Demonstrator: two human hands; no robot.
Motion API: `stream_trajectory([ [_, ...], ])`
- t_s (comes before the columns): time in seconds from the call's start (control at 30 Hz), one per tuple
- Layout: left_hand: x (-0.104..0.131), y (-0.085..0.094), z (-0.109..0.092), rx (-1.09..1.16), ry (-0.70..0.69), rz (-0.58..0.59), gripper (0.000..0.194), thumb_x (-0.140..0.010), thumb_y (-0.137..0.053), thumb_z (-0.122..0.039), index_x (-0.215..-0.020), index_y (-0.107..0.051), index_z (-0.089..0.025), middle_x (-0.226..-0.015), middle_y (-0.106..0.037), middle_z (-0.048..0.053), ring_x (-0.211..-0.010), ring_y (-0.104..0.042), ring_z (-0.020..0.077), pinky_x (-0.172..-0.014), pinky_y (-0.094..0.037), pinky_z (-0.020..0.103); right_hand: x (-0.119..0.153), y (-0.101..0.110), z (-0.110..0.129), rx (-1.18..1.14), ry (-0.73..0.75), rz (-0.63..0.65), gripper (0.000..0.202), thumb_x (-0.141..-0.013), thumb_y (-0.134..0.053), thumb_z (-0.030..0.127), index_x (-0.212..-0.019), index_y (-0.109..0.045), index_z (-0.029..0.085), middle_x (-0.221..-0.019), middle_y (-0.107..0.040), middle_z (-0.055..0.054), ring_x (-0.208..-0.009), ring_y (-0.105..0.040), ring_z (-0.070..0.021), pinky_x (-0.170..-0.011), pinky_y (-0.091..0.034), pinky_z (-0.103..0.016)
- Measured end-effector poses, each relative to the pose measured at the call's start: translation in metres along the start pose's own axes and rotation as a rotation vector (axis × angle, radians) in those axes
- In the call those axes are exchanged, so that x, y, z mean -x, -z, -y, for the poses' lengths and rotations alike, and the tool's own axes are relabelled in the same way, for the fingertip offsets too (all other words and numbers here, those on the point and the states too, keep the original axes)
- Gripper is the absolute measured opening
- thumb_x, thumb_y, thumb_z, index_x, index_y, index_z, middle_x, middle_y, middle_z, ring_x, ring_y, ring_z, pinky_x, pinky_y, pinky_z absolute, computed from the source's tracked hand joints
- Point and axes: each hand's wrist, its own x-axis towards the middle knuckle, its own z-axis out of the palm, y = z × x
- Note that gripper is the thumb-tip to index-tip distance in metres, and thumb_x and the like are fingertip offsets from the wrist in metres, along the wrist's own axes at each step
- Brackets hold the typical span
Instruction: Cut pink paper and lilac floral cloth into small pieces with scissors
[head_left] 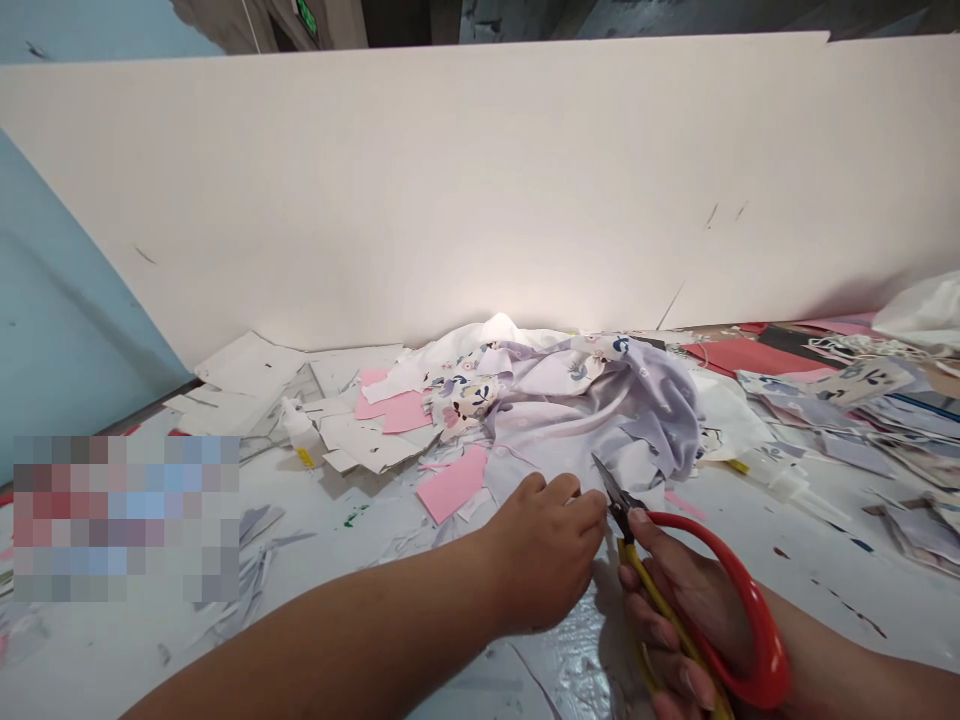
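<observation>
My right hand (686, 605) grips a pair of scissors (769, 625) with red handles. A long yellow piece (667, 605) runs along them under my fingers. The dark blades are apart and point up and left, toward a crumpled heap of lavender fabric (555, 420). Beside the blades, my left hand (551, 545) is closed, knuckles up, at the heap's near edge. Its fingertips and whatever they pinch are hidden. White cloth with a floral print (469, 400) lies over part of the heap. A pink piece (454, 485) lies left of it.
A white upright panel (450, 190) stands behind the table (352, 570). White card pieces (255, 370) and a small white bottle (300, 430) lie at left. At right are fabric scraps (855, 450), red sheets (757, 360) and another white bottle (784, 480).
</observation>
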Motion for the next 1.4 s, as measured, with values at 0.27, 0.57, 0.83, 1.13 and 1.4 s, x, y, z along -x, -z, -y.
stream_trajectory([
  [0.27,0.001,0.002,0.001,0.001,0.009,0.002,0.025,-0.082,-0.037,-0.022,-0.1,-0.052,-0.012,-0.111,-0.05,0.006,-0.092,-0.042,0.0218,-0.07,-0.038,0.037,-0.002,0.011,0.006,-0.024,-0.126,0.17,0.035,-0.072,-0.054,0.05,-0.062,-0.051,0.017,-0.053,-0.048,0.002,-0.041,-0.044,-0.0117,-0.04,-0.04,-0.025],
  [0.57,0.002,0.001,0.001,-0.004,-0.01,0.002,0.025,-0.084,-0.034,-0.022,-0.098,-0.052,-0.013,-0.115,-0.049,0.006,-0.093,-0.042,0.0219,-0.069,-0.038,0.037,0.001,0.016,0.015,0.103,-0.102,0.148,0.055,-0.065,-0.046,0.071,-0.059,-0.053,0.017,-0.056,-0.046,0.002,-0.047,-0.046,-0.0144,-0.045,-0.045,-0.03],
  [0.83,0.001,0.001,0.001,-0.004,-0.01,0.004,0.022,-0.083,-0.036,-0.022,-0.096,-0.052,-0.014,-0.113,-0.049,0.006,-0.092,-0.042,0.0207,-0.069,-0.037,0.036,0.0,0.013,0.018,0.043,-0.115,0.184,0.054,-0.067,-0.045,0.069,-0.057,-0.052,0.016,-0.053,-0.045,0.002,-0.043,-0.043,-0.0119,-0.044,-0.043,-0.029],
  [1.13,0.001,0.001,0.002,-0.002,-0.02,0.005,0.024,-0.083,-0.035,-0.022,-0.099,-0.051,-0.013,-0.109,-0.051,0.005,-0.089,-0.042,0.0205,-0.066,-0.038,0.036,-0.003,0.006,0.016,0.053,-0.06,0.11,0.038,-0.079,-0.046,0.05,-0.059,-0.046,0.018,-0.045,-0.04,0.005,-0.032,-0.031,-0.0072,-0.04,-0.044,-0.03],
  [1.4,0.001,0.0,0.001,0.01,-0.031,0.022,0.021,-0.081,-0.039,-0.022,-0.096,-0.052,-0.014,-0.105,-0.051,0.006,-0.088,-0.042,0.0211,-0.067,-0.038,0.036,-0.004,0.004,0.014,0.012,-0.033,0.163,0.04,-0.08,-0.046,0.05,-0.056,-0.044,0.017,-0.044,-0.038,0.006,-0.031,-0.028,-0.0046,-0.039,-0.044,-0.027],
])
